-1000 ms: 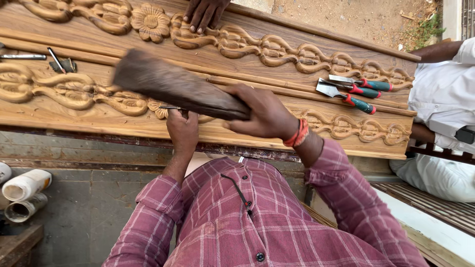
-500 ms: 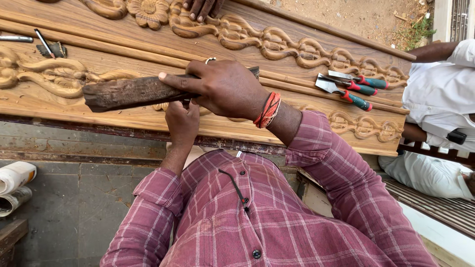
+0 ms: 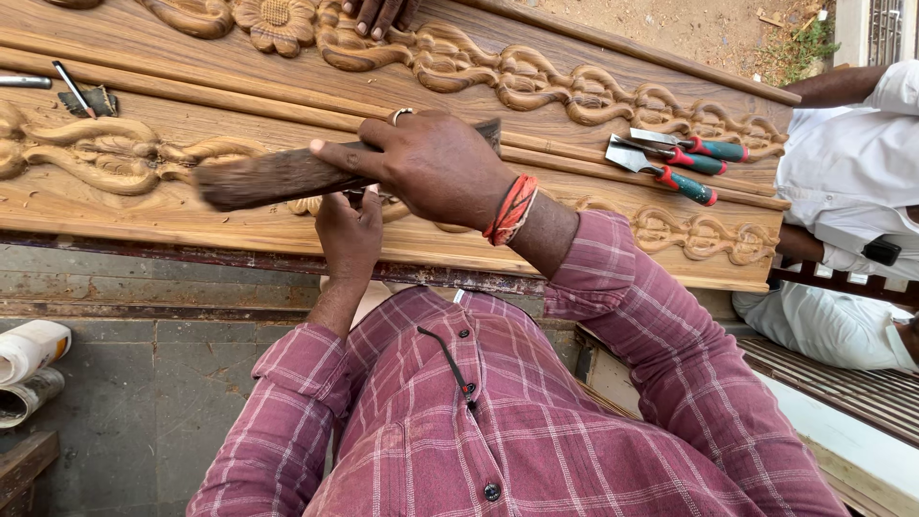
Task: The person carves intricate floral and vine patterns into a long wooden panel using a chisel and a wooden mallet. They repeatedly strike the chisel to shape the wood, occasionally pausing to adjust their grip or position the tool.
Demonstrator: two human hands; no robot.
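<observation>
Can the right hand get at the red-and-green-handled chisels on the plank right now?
Probably not as it is. The right hand has its fingers shut around the wooden mallet. The chisels lie uncovered further right on the carved plank, with nothing between, so the way looks free once the mallet is put down.

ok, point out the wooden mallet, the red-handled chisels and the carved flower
wooden mallet (image 3: 273,178), head view, on the blurred dark block ahead of the gripping fingers.
red-handled chisels (image 3: 684,161), head view, on the middle chisel's red handle.
carved flower (image 3: 276,14), head view, on its round centre, at the top edge.
</observation>
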